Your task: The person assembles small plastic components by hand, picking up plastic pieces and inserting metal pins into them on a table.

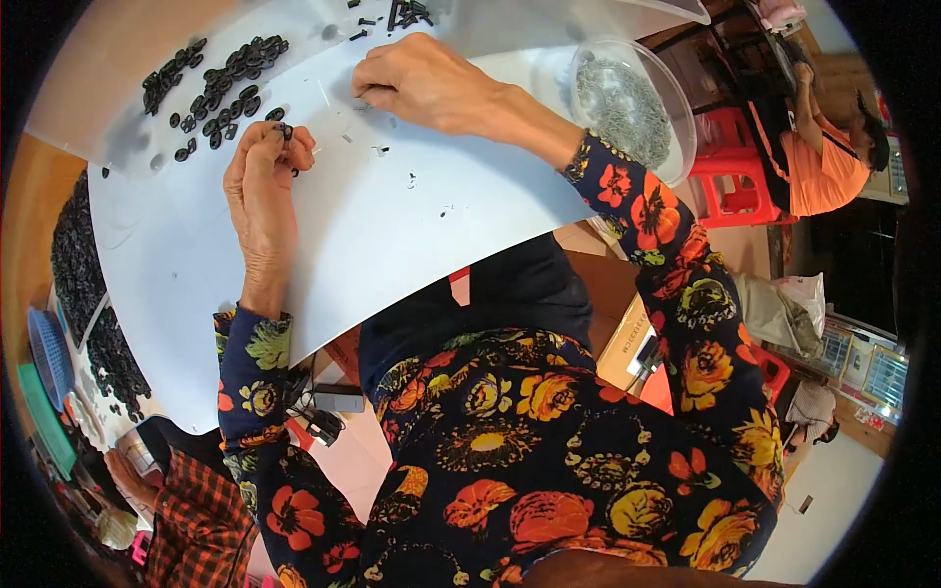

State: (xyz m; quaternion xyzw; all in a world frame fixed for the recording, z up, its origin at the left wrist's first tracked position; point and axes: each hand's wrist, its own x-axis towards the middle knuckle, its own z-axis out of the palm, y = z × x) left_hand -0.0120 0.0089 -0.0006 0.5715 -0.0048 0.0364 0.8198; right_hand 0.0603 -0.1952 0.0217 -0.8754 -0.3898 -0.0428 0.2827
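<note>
White tabletop (392, 245): left of the tub (685, 122), the right hand (431, 86), nearer it, has fingertips together, contents unclear; farther left, the left hand (261, 186) pinches a small black part (284, 130), long axis unclear.

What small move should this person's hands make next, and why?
Perhaps bring the right hand toward the small black part: the left hand already holds that part, while the right is apart from it, fingertips seemingly pinched. Whether they hold anything is too small to tell.
</note>
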